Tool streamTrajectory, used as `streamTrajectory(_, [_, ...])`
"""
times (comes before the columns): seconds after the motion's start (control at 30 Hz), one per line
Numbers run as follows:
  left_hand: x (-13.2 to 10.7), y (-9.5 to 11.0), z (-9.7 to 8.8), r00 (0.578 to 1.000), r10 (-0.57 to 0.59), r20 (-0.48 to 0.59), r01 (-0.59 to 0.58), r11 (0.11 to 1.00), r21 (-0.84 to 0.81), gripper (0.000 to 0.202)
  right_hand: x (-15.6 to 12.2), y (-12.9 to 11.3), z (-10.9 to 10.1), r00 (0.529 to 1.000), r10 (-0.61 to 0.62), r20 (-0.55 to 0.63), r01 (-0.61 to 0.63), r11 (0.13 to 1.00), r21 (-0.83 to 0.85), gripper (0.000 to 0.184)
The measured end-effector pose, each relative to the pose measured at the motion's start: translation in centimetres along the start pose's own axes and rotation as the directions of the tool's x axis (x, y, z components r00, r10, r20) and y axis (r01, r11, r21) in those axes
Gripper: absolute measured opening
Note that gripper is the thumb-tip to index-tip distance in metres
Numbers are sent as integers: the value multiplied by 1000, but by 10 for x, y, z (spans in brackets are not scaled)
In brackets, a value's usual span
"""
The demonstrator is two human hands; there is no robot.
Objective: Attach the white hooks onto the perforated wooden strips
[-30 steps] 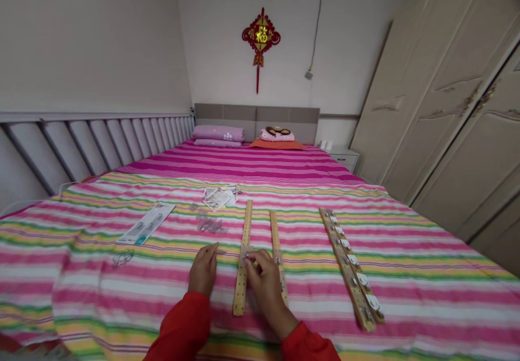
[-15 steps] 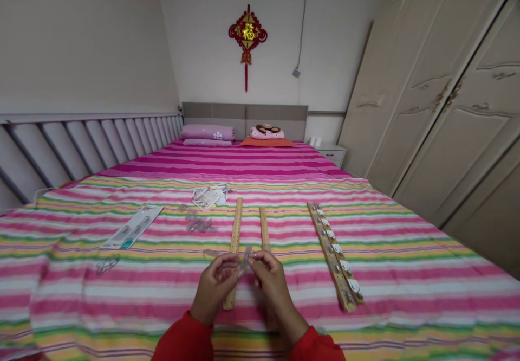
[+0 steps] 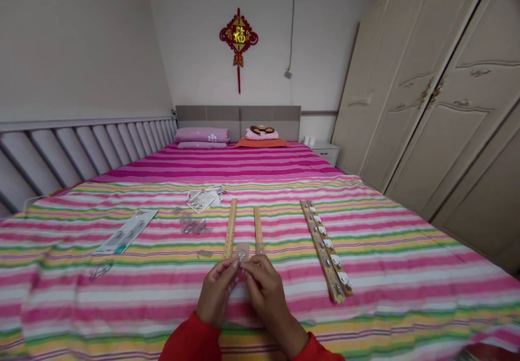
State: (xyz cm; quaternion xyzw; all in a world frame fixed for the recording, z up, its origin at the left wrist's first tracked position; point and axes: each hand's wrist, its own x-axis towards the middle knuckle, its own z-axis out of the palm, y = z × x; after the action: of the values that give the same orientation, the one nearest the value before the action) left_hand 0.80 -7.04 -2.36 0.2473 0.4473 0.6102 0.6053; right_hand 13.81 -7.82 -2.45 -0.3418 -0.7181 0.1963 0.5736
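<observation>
Clear plastic hook [image 3: 242, 252] pinched upright.

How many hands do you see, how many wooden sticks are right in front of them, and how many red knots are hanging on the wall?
Hands: 2 (left hand, right hand)
Wooden strips in front of the hands: 2 ()
Red knot ornament: 1
Total: 5

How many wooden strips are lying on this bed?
3: a left strip and a middle strip just beyond the person's left hand and right hand, plus a far-right strip lined with white-capped hooks, which may be two overlapping.
</observation>
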Motion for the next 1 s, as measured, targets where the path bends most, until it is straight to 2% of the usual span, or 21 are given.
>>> streamTrajectory(0.1, [0,-1,5,998,-69,-6,69,994,-81,38,0,2,-1,976,163,-145,-151,984,93,22])
streamTrajectory(0.17, [-1,0,10,996,-92,-8,91,990,-106,39,2,5,-1,912,350,-215,-308,929,206,17])
streamTrajectory(0.23, [-3,-1,16,994,-106,-2,105,988,-116,40,5,8,-3,848,498,-181,-420,840,345,19])
streamTrajectory(0.3, [-4,-3,21,993,-114,14,115,988,-106,40,8,9,-5,815,571,-92,-474,751,459,22])
streamTrajectory(0.37, [-4,-6,24,992,-118,36,121,990,-79,40,10,12,-8,796,603,-53,-490,692,530,24])
streamTrajectory(0.47, [3,-10,27,992,-111,67,109,994,31,40,14,18,-11,767,639,-60,-495,648,579,26])
streamTrajectory(0.6, [24,-10,30,994,10,108,-41,955,292,42,24,34,-17,748,664,-23,-528,615,585,25])
streamTrajectory(0.67, [37,-6,34,988,76,135,-120,924,362,45,32,43,-20,741,671,-3,-547,607,577,26])
streamTrajectory(0.83, [72,0,46,972,144,185,-203,913,353,40,52,66,-24,707,706,35,-588,560,583,29])
streamTrajectory(1.0, [104,-9,56,970,161,184,-216,916,337,33,64,96,-22,682,731,-3,-595,557,579,29])
